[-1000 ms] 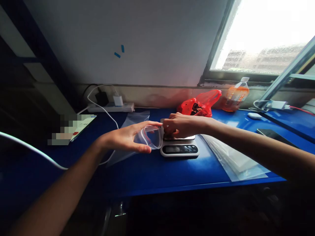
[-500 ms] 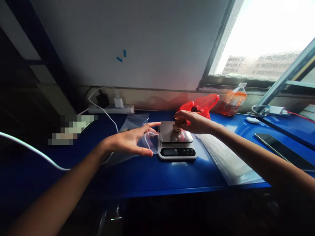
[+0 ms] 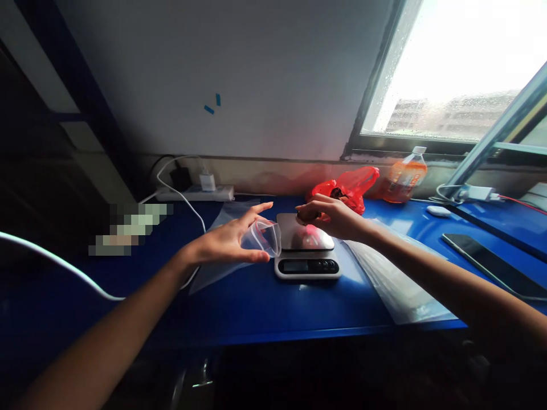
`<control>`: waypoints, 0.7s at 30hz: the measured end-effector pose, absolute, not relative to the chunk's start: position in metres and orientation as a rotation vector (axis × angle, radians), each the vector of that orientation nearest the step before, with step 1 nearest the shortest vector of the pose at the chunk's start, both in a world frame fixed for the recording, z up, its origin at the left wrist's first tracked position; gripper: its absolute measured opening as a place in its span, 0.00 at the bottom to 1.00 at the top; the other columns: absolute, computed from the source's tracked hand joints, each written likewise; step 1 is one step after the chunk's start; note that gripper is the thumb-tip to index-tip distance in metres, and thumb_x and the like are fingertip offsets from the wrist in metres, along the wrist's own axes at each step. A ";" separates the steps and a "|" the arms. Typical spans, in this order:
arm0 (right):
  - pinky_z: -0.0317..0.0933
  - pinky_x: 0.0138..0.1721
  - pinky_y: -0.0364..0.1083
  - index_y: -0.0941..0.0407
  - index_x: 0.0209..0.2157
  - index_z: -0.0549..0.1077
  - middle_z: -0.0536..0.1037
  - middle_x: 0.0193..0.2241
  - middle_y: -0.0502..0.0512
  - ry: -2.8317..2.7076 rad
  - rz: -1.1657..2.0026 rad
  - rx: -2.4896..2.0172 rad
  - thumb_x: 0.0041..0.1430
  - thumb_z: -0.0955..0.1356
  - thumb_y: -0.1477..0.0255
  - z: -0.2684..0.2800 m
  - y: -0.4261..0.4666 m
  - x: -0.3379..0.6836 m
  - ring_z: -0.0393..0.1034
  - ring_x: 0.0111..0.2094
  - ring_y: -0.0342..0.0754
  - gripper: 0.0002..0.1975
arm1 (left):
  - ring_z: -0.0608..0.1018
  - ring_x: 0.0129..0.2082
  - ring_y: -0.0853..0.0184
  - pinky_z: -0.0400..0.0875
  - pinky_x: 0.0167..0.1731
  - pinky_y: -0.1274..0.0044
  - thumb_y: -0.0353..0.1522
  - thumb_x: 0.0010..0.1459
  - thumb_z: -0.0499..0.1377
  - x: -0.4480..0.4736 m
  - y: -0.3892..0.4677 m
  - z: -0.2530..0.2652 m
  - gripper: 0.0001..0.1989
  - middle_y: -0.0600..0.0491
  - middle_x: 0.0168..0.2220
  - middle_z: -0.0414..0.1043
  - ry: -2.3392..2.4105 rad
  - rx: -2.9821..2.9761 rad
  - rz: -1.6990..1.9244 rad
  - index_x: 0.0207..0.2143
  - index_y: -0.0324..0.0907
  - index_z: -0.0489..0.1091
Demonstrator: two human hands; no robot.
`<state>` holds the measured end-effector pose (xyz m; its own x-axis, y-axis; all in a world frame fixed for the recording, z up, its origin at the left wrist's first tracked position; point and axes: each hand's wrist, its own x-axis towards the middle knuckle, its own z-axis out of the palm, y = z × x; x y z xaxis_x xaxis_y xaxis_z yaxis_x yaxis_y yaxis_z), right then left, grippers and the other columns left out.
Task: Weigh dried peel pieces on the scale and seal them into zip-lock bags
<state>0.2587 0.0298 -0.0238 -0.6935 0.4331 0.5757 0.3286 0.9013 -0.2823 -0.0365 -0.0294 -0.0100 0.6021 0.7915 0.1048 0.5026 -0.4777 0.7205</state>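
Note:
My left hand (image 3: 228,242) has its thumb and forefinger spread around the mouth of a clear zip bag (image 3: 213,272), holding it open. The bag's white-edged opening faces the kitchen scale (image 3: 307,274), and its body trails back over the table to the left. Above the scale's shiny steel plate (image 3: 299,234), my right hand (image 3: 327,215) is closed on a small dark brown lump (image 3: 306,216). Its exact kind is not clear, and the fingers cover part of it. The lump's reflection shows on the plate. The scale's display looks dark.
Behind my right hand lies a red plastic bag (image 3: 356,191) with dark things inside. An orange drink bottle (image 3: 405,175) stands by the window. More clear bags (image 3: 401,285) and a phone (image 3: 487,265) lie right. A power strip (image 3: 217,193) and white cable (image 3: 64,265) are left.
My right hand has shifted slightly left and tightened around the brown lump above the plate. The bag's mouth has changed shape a little between my left fingers. The whole view has moved slightly.

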 end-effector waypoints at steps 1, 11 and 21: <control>0.69 0.39 0.45 0.55 0.42 0.75 0.74 0.37 0.55 -2.377 0.216 -0.515 0.65 0.66 0.72 -0.019 0.023 0.255 0.71 0.36 0.43 0.07 | 0.69 0.60 0.48 0.63 0.57 0.54 0.47 0.50 0.68 -0.036 -0.029 -0.011 0.53 0.38 0.60 0.65 1.021 2.161 0.619 0.69 0.47 0.41; 0.69 0.49 0.48 0.58 0.42 0.77 0.76 0.43 0.60 -2.679 0.106 -0.232 0.62 0.63 0.83 0.025 -0.018 0.189 0.71 0.46 0.47 0.13 | 0.76 0.52 0.53 0.72 0.50 0.64 0.41 0.50 0.69 -0.032 -0.022 -0.013 0.53 0.38 0.58 0.66 0.813 1.849 0.783 0.68 0.47 0.39; 0.70 0.48 0.49 0.57 0.53 0.70 0.71 0.49 0.60 -2.181 0.301 -0.472 0.62 0.63 0.80 0.025 -0.041 0.190 0.69 0.50 0.48 0.19 | 0.72 0.56 0.47 0.73 0.48 0.64 0.50 0.44 0.70 -0.046 -0.029 -0.002 0.47 0.45 0.57 0.69 0.646 1.668 1.077 0.64 0.53 0.56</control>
